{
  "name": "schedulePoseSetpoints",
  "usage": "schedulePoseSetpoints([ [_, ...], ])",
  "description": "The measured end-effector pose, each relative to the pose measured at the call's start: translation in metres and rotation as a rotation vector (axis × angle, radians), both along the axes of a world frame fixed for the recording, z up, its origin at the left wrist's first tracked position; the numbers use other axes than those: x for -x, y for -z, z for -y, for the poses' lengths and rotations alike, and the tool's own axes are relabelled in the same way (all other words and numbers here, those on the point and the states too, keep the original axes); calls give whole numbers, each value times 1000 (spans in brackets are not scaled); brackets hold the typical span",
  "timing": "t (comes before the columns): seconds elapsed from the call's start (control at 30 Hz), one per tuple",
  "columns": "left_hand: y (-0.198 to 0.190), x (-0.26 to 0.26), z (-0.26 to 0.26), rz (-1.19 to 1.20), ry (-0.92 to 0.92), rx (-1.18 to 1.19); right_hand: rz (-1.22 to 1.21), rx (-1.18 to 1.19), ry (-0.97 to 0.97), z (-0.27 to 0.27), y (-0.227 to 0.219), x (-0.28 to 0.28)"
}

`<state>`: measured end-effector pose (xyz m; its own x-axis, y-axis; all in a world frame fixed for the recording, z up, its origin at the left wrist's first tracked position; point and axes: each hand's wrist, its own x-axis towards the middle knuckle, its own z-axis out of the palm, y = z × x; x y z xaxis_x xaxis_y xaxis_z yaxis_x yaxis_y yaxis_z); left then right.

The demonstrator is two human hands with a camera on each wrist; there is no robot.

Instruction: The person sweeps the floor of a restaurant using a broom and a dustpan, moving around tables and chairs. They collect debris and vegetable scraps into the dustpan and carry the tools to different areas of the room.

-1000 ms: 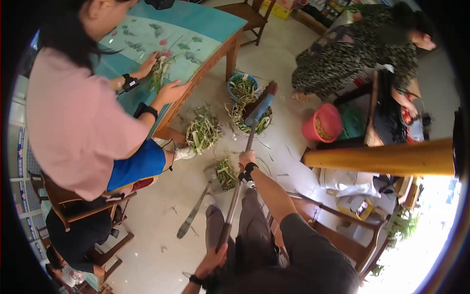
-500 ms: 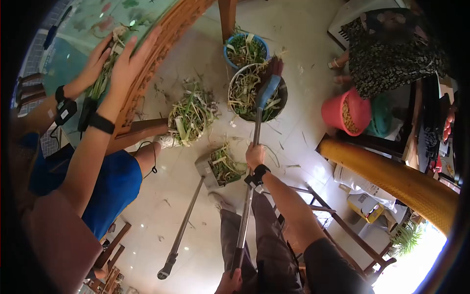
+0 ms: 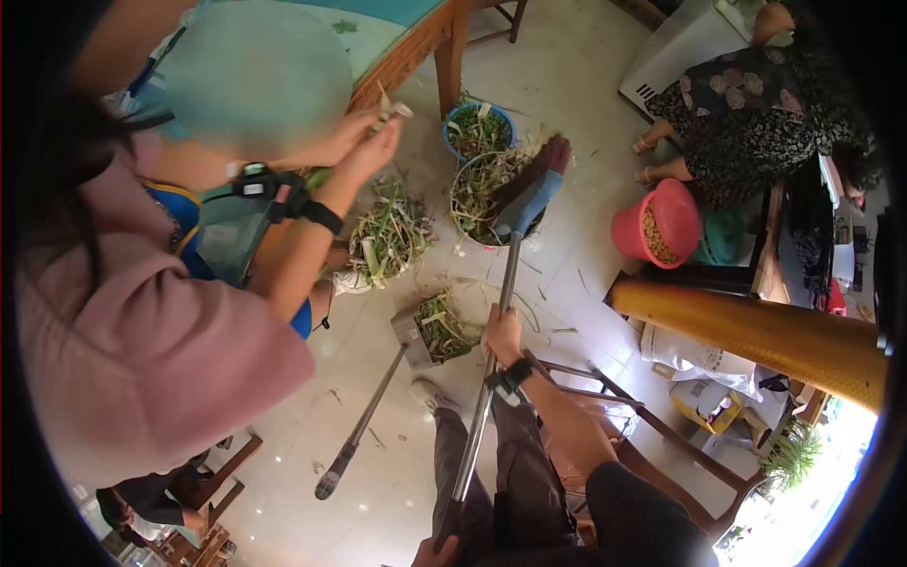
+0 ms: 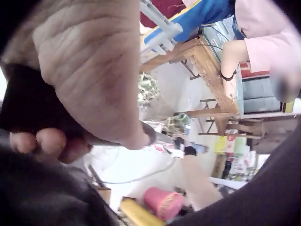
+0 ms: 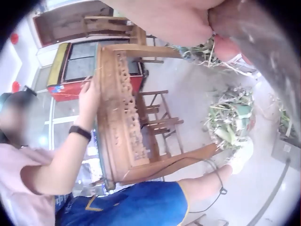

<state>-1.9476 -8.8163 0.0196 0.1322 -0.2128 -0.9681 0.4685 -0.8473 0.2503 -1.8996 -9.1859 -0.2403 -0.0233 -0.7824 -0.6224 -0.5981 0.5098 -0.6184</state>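
A broom point(image 3: 534, 194) with a blue and dark red head is held slanting across the head view, its head over a bucket of plant scraps point(image 3: 477, 194). My right hand point(image 3: 504, 333) grips the middle of the metal handle. Low in the same view, my left hand point(image 3: 436, 551) holds the handle's dark end; the left wrist view shows that hand point(image 4: 94, 75) with its fingers curled round it. A dustpan point(image 3: 408, 329) with green scraps point(image 3: 442, 326) lies on the floor left of the handle, touched by neither hand.
A seated person in pink point(image 3: 170, 350) works beside the table point(image 3: 406, 57). A blue basin point(image 3: 479, 130) and a heap of scraps point(image 3: 390, 236) stand nearby. To the right are a pink bucket point(image 3: 657, 224), a yellow roll point(image 3: 737, 326), a chair point(image 3: 680, 444) and another person point(image 3: 746, 123).
The broom head has shifted right and slightly down across the bucket since half a second ago. The seated person's hands have moved right, off the table top. Both my hands keep their grip.
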Motion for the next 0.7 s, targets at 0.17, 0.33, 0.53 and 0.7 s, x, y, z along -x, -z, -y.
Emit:
schedulePoseSetpoints([
  [0.17, 16, 11, -11, 108, -66, 60, 37, 27, -61, 0, -22, -18],
  [0.33, 79, 4, 39, 81, 52, -22, -288, 127, -169, 7, 161, -36],
  [0.53, 30, -22, 75, -122, -12, -66, -64, -345, -83, 45, 72, -39],
  [0.7, -44, -47, 72, -182, -60, -97, 19, -274, -73, 36, 20, -26],
])
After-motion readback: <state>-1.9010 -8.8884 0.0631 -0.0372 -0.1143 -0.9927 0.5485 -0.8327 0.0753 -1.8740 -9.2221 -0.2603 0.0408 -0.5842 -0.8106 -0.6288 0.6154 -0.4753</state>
